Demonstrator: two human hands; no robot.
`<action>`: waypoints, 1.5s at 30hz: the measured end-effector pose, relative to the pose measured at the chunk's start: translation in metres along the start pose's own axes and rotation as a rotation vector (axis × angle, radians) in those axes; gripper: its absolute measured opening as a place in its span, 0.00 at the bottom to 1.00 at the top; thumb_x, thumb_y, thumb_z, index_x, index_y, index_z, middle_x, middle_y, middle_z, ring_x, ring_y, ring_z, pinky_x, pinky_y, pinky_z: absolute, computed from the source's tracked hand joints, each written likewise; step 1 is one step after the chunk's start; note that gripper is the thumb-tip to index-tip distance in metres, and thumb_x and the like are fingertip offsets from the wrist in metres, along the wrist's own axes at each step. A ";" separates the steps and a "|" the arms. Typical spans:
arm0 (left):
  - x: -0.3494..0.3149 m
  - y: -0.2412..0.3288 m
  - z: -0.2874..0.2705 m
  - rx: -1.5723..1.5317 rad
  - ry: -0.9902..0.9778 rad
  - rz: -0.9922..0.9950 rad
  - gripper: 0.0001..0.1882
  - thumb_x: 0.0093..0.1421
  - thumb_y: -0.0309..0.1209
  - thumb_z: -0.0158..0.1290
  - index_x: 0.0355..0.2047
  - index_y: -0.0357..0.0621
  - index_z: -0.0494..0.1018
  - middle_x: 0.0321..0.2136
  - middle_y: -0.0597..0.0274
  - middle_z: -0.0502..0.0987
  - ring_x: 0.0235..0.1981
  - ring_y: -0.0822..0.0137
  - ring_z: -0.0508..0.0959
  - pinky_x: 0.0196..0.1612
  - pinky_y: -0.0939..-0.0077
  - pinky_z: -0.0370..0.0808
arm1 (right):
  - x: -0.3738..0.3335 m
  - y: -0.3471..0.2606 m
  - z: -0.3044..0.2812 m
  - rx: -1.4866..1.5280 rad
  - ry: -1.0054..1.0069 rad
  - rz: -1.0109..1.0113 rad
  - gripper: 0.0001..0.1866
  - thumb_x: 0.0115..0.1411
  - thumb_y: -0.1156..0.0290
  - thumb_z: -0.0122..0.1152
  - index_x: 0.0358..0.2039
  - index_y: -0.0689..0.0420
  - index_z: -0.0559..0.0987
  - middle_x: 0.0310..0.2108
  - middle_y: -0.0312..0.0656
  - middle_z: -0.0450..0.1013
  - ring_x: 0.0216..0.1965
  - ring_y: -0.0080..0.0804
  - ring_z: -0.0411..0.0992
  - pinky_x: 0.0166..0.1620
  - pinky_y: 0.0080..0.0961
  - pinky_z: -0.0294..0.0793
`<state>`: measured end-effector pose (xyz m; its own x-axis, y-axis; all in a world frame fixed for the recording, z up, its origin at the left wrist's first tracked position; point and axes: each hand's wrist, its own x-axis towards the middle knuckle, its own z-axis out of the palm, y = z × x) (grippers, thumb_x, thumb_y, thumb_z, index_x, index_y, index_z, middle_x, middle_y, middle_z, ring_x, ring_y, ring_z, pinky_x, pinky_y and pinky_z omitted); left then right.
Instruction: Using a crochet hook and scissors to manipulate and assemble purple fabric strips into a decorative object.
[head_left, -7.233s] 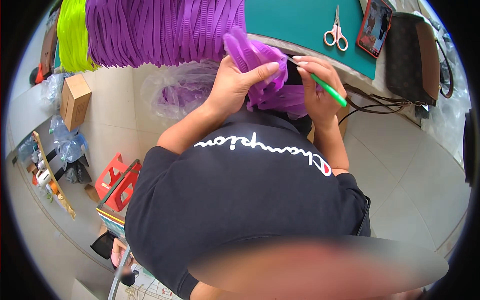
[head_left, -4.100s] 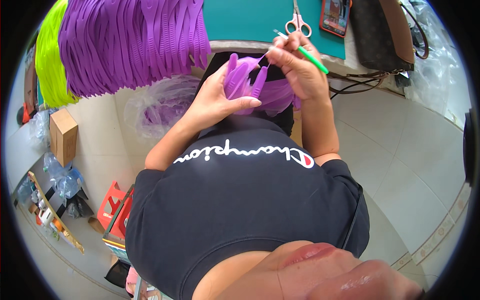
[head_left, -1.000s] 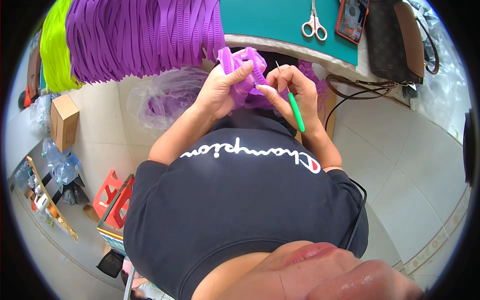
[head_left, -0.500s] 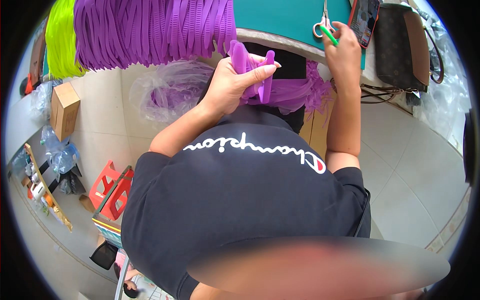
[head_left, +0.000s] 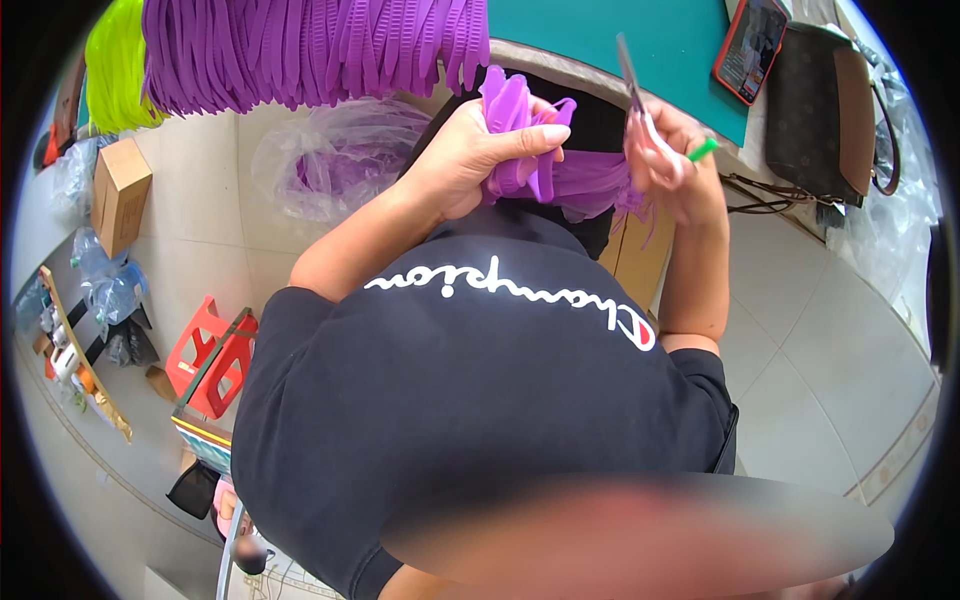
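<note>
My left hand is closed around several purple rubbery straps, their looped ends sticking up past the thumb. More purple strips lie across my lap, below and to the right of that hand. My right hand grips scissors with pale pink handles, blades pointing up and away from me. A short bright green stick-like thing also sticks out of the right hand; its other end is hidden by the fingers. The two hands are apart.
A thick row of purple ribbed straps overhangs the green-topped table, beside lime-green ones. A phone and a brown bag are at the right. Left stand a plastic bag, carton and red stool.
My right hand has picked the scissors up off the table and come back toward me, the green thing still in it. My left hand has shifted slightly right, still holding the straps.
</note>
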<state>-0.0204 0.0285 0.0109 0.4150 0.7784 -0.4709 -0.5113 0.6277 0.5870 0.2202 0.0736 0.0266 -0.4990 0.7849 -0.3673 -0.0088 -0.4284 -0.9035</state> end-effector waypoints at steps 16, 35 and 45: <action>0.002 -0.003 0.003 0.117 0.133 0.189 0.18 0.54 0.30 0.62 0.42 0.38 0.70 0.26 0.61 0.77 0.23 0.79 0.73 0.24 0.87 0.68 | -0.026 0.028 0.028 0.390 -0.243 0.166 0.31 0.48 0.51 0.65 0.38 0.67 0.69 0.14 0.39 0.69 0.10 0.12 0.58 0.15 0.06 0.52; -0.009 0.004 0.012 0.167 0.025 0.167 0.15 0.53 0.30 0.63 0.38 0.36 0.72 0.27 0.62 0.77 0.30 0.76 0.76 0.36 0.80 0.73 | -0.019 0.033 0.044 0.008 -0.044 -0.044 0.30 0.49 0.52 0.65 0.43 0.62 0.70 0.25 0.39 0.70 0.25 0.20 0.69 0.25 0.11 0.60; -0.010 0.006 0.012 0.198 0.000 0.153 0.16 0.54 0.30 0.62 0.39 0.36 0.72 0.27 0.62 0.77 0.28 0.77 0.76 0.32 0.82 0.72 | -0.020 0.030 0.045 0.037 -0.057 -0.042 0.30 0.49 0.52 0.63 0.44 0.62 0.70 0.24 0.38 0.70 0.23 0.18 0.67 0.22 0.10 0.54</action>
<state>-0.0183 0.0245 0.0271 0.3444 0.8644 -0.3664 -0.4107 0.4897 0.7692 0.1906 0.0250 0.0166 -0.5464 0.7761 -0.3149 -0.0627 -0.4129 -0.9086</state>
